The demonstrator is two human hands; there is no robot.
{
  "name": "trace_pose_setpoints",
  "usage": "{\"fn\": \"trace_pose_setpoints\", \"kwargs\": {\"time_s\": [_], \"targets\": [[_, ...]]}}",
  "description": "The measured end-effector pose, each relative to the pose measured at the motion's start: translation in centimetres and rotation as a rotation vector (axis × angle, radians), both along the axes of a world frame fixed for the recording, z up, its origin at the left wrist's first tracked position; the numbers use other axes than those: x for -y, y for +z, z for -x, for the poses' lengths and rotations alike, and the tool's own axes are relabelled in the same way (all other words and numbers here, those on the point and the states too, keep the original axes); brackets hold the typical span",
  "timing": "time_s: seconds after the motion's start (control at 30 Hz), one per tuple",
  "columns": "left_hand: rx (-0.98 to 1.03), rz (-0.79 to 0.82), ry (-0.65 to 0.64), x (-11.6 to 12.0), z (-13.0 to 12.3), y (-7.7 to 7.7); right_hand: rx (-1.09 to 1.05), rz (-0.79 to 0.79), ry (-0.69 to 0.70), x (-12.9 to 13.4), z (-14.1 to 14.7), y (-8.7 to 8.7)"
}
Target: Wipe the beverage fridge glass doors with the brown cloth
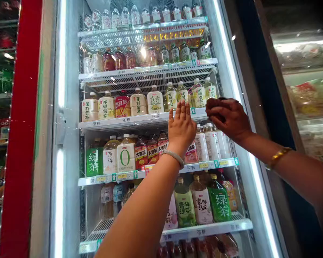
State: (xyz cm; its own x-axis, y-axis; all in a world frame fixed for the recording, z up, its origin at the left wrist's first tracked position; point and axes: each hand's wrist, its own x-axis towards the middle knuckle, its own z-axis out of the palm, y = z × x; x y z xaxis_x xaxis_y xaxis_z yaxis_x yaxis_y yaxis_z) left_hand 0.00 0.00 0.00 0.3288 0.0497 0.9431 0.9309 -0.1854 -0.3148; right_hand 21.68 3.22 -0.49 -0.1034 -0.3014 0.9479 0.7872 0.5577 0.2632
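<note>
My left hand (pixel 182 123) lies with fingers stretched out, apparently flat against the glass door (pixel 143 52) of a lit drinks cooler. A pale bangle (pixel 174 157) circles that wrist. Beside it, to the right, my right hand (pixel 230 116) curls round a dark brown cloth-like lump (pixel 214 106) near the right part of the glass; its exact kind cannot be made out. A gold bracelet (pixel 279 157) is on the right wrist. Behind the glass, near my left fingertips, stand pale yellow tea bottles (pixel 171 96).
White wire shelves (pixel 148 76) hold several rows of bottled drinks, with price strips along their edges. Bright light strips (pixel 61 53) run down both sides. A red frame (pixel 24 125) divides off another cooler at left. Packaged goods (pixel 313 96) fill shelves at right.
</note>
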Motion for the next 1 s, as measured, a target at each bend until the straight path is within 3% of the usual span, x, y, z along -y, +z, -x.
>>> {"fn": "trace_pose_setpoints", "kwargs": {"time_s": [0.1, 0.17, 0.3, 0.37, 0.43, 0.53, 0.6, 0.67, 0.77, 0.87, 0.93, 1.0], "targets": [[0.031, 0.004, -0.011, 0.3, 0.0, 0.1, -0.139, 0.018, -0.013, 0.5, 4.6, 1.9], [0.03, 0.01, -0.007, 0.5, 0.3, 0.1, -0.068, 0.011, -0.018, 1.0, 6.2, 1.6], [-0.074, 0.016, 0.014, 0.9, 2.2, 0.3, 0.306, -0.026, -0.023, 1.6, 4.2, -0.8], [-0.169, 0.014, 0.023, 1.1, 3.3, 0.4, 0.407, -0.027, -0.017, 1.3, 2.4, -0.7], [-0.211, 0.006, 0.027, 1.2, 4.1, 0.6, 0.269, -0.013, -0.017, 0.8, 2.1, 0.7], [-0.046, -0.028, 0.044, 1.2, 4.9, 0.6, -0.07, 0.007, -0.025, 0.5, 5.0, 2.9], [0.067, -0.033, 0.068, 1.2, 5.4, 0.4, -0.038, -0.012, -0.022, 0.8, 7.9, 2.9], [0.076, -0.018, 0.093, 1.4, 5.9, -0.1, 0.148, -0.059, -0.028, 1.5, 9.5, 1.5], [0.045, -0.008, 0.133, 1.8, 6.3, -1.1, 0.449, -0.121, -0.028, 2.4, 7.7, -1.1], [0.074, 0.012, 0.16, 2.0, 5.9, -1.8, 0.608, -0.128, 0.028, 1.7, 3.8, -1.4], [0.1, 0.032, 0.163, 2.0, 5.5, -1.9, 0.485, -0.08, 0.048, 0.9, 2.8, -0.1], [0.11, 0.044, 0.166, 2.1, 5.1, -1.9, 0.213, 0.0, 0.035, 0.5, 4.2, 1.3]]}}
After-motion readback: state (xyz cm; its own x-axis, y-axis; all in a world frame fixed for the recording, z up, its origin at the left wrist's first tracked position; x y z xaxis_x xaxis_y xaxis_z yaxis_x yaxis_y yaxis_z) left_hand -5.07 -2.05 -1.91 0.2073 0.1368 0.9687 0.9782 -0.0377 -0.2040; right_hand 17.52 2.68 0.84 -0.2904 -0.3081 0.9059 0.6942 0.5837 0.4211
